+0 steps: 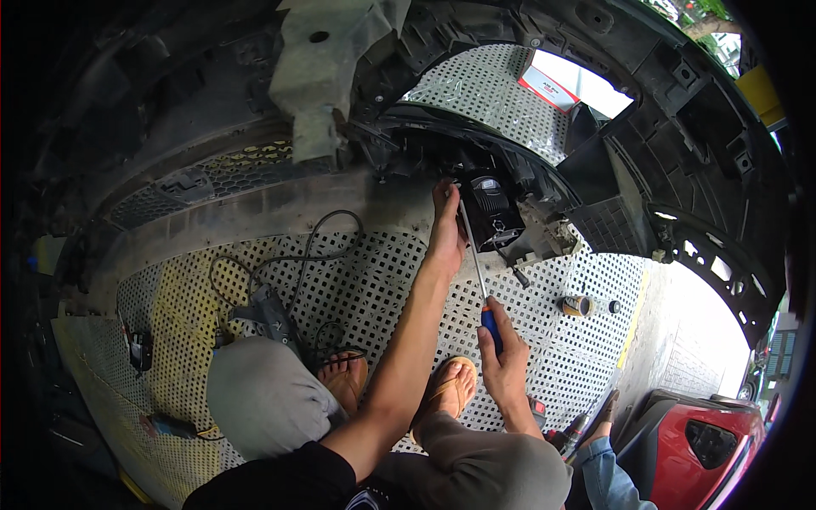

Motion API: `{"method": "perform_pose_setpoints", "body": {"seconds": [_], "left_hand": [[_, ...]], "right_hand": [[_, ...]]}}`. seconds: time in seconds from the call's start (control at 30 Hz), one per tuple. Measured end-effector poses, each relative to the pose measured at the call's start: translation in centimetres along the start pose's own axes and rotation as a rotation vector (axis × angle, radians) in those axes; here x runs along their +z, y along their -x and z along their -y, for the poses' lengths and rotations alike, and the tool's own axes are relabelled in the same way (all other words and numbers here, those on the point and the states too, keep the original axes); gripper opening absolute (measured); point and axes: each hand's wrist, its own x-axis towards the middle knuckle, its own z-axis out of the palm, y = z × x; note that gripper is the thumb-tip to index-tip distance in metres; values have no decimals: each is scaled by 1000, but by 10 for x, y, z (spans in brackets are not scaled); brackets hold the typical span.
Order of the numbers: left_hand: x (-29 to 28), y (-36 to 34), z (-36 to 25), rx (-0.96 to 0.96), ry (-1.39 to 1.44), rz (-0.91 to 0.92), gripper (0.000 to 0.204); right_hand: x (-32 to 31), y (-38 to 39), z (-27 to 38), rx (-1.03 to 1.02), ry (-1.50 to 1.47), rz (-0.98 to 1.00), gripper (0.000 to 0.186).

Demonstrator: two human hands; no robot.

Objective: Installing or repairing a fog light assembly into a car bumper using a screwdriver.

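Observation:
My right hand (507, 364) is wrapped round the blue handle of a long screwdriver (476, 259), whose metal shaft slants up and away from me. The tip reaches the side of a black box-shaped unit (491, 206), likely a fog lamp, fixed inside a black car bumper (544, 174). Beside that tip, my left hand (445, 234) has its fingers closed together against the unit's left edge. What they pinch, if anything, is hidden. A short cable with a connector (520, 276) hangs below the unit.
A power tool with a black cord (272, 319) lies on the perforated floor, left of my feet. To the right are a can (576, 306), a red cordless drill (565, 438) and another person's leg (605, 467) by a red car part (701, 450). Beyond the bumper stands a box (549, 87).

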Motion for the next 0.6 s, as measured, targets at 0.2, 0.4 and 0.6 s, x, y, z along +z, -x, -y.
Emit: {"method": "perform_pose_setpoints", "body": {"seconds": [0.2,0.4,0.6], "left_hand": [[0,4,-1,-75,205,-21,44],[2,7,-1,-46,164,-32,44],[3,6,2,-10,120,-27,45]], "right_hand": [[1,1,-1,-13,-11,6,47],[-1,2,-6,-74,-38,-25,45],[0,6,-9,-65,-39,-35,45]]}}
